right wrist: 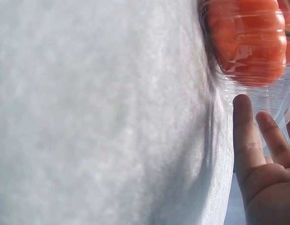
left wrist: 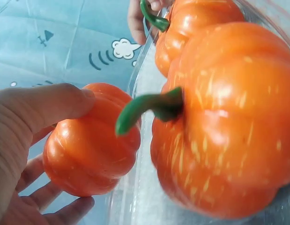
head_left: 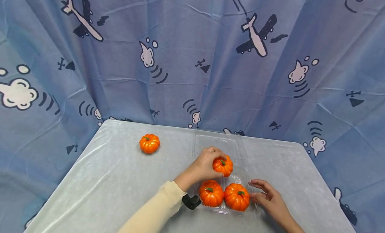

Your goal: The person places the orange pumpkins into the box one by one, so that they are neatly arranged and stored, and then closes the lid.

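My left hand (head_left: 207, 164) grips a small orange toy pumpkin (head_left: 224, 167) with a green stem, over the back part of a clear plastic clamshell box (head_left: 221, 211). In the left wrist view, the thumb lies on one side of this pumpkin (left wrist: 91, 150) and the fingers on the other. Two more pumpkins sit side by side in the front of the box, one at the left (head_left: 211, 194) and one at the right (head_left: 236, 198). Beside the box's right wall is my right hand (head_left: 269, 196), fingers extended and holding nothing, fingertips right at the plastic.
Another orange pumpkin (head_left: 149, 144) stands at the back left of the white-covered table (head_left: 120, 186). The box's transparent lid (head_left: 218, 144) lies folded back toward the table's far edge. Behind hangs a blue curtain (head_left: 180, 59) printed with planes.
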Demonstrator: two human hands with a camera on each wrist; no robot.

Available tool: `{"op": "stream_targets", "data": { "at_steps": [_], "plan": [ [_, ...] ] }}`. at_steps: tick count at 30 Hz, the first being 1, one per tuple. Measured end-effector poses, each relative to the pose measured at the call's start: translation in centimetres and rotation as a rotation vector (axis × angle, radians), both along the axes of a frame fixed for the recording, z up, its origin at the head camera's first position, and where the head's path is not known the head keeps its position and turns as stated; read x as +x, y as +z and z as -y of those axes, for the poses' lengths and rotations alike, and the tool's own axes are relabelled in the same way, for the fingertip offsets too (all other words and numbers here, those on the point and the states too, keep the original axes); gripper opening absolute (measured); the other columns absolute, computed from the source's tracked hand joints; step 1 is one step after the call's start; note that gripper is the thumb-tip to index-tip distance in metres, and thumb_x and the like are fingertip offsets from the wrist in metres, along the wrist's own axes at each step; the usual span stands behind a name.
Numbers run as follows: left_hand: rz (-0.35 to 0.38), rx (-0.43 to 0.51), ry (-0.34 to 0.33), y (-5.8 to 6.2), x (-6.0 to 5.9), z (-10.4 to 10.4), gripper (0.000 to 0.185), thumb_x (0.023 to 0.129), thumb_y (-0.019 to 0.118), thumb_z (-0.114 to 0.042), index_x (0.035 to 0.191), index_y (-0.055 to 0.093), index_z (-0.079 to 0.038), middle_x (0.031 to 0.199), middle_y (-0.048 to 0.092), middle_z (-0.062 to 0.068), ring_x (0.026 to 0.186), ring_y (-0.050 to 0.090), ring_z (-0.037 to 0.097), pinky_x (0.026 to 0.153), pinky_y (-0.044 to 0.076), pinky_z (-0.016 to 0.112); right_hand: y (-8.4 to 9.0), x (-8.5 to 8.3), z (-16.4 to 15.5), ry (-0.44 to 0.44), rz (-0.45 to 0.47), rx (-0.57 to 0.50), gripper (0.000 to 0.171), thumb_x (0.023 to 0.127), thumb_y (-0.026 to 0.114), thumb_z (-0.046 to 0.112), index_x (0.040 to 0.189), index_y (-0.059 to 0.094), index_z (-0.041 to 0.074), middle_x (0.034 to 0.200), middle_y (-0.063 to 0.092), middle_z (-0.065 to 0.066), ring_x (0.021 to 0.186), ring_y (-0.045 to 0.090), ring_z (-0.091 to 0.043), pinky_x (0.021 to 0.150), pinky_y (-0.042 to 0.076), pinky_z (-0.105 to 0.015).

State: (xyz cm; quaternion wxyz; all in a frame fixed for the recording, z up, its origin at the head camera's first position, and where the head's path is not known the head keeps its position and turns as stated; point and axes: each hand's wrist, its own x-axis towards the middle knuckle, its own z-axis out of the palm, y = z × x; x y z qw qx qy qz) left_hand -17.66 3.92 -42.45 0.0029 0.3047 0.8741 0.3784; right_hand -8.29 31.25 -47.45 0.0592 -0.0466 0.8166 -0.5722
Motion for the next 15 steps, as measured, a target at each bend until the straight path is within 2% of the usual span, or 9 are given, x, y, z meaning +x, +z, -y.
{"op": "stream_targets", "data": {
  "at_steps": [15],
  "plan": [
    [-0.065,-0.087,-0.08,-0.1,0.1,-2.2,0.045,0.069,0.085,-0.022,0.111,0.068,-0.021,0.123,0.057,-0.002,0.114,0.05,0.016,0.097,0.044,0.02,-0.1,-0.1,-0.2,0.048,-0.045,-0.028,0.043,0.095,0.054,0.003,0.132,0.038,-0.011,0.116,0.061,0.016,0.087,0.069,-0.009,0.073,0.058,-0.025]
  ]
}}
